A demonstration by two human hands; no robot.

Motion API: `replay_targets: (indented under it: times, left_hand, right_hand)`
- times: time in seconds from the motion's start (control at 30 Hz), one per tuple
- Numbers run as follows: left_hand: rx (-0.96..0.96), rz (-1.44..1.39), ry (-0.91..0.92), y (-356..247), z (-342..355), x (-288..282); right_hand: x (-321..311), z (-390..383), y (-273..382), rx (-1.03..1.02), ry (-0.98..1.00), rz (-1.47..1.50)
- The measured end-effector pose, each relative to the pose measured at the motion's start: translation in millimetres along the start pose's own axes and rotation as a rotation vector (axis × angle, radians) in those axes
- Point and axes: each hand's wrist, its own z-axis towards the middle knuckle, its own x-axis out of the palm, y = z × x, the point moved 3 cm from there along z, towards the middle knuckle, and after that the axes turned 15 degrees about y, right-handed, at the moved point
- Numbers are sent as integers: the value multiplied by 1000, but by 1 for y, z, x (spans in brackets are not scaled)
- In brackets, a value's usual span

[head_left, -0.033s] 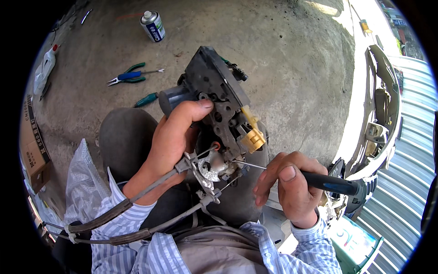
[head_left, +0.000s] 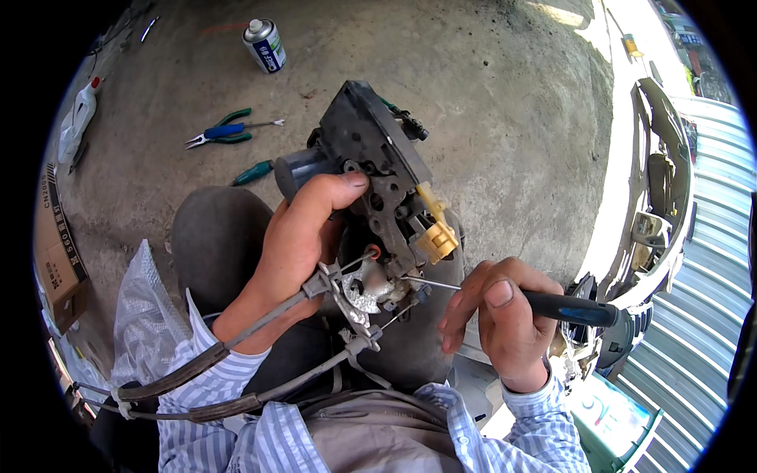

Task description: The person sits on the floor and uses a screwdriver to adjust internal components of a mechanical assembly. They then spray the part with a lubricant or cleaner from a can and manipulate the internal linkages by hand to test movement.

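Observation:
My left hand grips a black door latch mechanism above my knees, thumb pressed on its face. A yellow plastic piece sticks out on its right side. Two sheathed cables run from its lower metal bracket down to the left across my lap. My right hand is closed around a screwdriver with a black and blue handle. The thin shaft points left, and its tip touches the mechanism just right of the bracket.
On the concrete floor lie a spray can, green-and-blue pliers and a green-handled tool. A cardboard box and a white bottle sit at the left. A car door panel leans by corrugated metal on the right.

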Motion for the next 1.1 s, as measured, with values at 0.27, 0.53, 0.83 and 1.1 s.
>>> replay_targets:
  times: [0.27,0.53,0.83,1.1]
  left_hand:
    - [-6,-38,-7,1,0,-1]
    - [-26,-46,-28,0,1,0]
    - [5,-102,-52,-2,2,4]
    - [5,-66,-31,-4,0,3]
  right_hand:
    - [2,2,2,-94,57,-135]
    - [1,0,4,-125,112,-250]
    - [0,0,4,-131,132,-310]
    - [12,6,25,-98,154,-647]
